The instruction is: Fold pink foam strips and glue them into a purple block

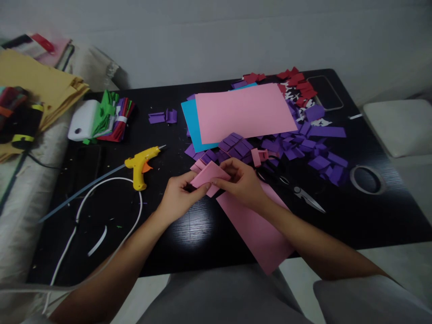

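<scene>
We see no brand, label or writing that can be read anywhere on the things here.

Our left hand (177, 195) and right hand (241, 182) meet over the near middle of the black bench (189, 234), both grasping one small folded pink foam piece (209, 175): the left grip pinches its lower left edge, the right grip pinches its right side with fingers curled on top. The piece is lifted just above one long pink foam strip (256, 229), which lies flat and hangs over the near edge of the bench.

Just left of the hands stands one yellow glue gun (140, 164) with one white cord (101, 202) looping toward us. Right of the hands lies one pair of scissors (300, 193), and further right one roll of clear tape (367, 179).

Behind the hands lies a heap of small purple foam pieces (286, 146), too many to count, with one large pink sheet (245, 112) on top of one blue sheet (191, 123). Red scraps (299, 83) sit at the far edge. One bundle of mixed coloured foam (113, 117) rests at the left, touching one white object (83, 119).
</scene>
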A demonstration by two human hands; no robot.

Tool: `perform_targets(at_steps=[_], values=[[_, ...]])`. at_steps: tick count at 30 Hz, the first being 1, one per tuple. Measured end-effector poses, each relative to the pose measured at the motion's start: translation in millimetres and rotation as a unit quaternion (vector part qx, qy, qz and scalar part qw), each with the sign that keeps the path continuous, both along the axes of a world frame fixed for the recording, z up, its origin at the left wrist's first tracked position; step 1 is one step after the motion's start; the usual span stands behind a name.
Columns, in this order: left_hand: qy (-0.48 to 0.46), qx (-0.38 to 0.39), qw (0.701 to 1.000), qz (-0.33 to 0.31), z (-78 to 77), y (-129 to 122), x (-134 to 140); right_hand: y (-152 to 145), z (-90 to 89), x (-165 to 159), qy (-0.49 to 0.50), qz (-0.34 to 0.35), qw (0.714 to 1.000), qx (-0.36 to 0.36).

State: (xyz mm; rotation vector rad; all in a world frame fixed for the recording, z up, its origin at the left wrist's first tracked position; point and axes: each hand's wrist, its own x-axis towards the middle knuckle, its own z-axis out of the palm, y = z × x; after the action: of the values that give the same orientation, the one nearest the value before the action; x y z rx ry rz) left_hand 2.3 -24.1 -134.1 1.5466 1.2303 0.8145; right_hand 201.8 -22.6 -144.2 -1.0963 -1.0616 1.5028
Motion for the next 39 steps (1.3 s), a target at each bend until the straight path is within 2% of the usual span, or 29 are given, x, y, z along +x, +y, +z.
perform_targets(at_steps=[4,13,22,32,39], values=[[-0.007,0.002,1.000,0.002,3.3,1.3,0.4,0.2,0.1,0.2,0.006,0.012,1.000,-0.012],[-0.030,-0.028,0.999,-0.006,4.3,3.7,-2.0,-1.6,2.5,0.2,-0.022,-0.008,1.000,-0.015],[-0.063,-0.027,0.998,0.002,7.6,4.7,-0.2,2.0,4.0,3.6,-0.022,-0.057,0.998,-0.009],[-0.045,0.006,0.999,0.006,6.4,4.0,0.2,-0.9,3.0,1.4,-0.004,0.009,1.000,-0.022],[-0.044,0.001,0.999,0.017,1.3,2.3,1.2,-4.7,4.6,-0.4,-0.024,-0.004,1.000,-0.003]])
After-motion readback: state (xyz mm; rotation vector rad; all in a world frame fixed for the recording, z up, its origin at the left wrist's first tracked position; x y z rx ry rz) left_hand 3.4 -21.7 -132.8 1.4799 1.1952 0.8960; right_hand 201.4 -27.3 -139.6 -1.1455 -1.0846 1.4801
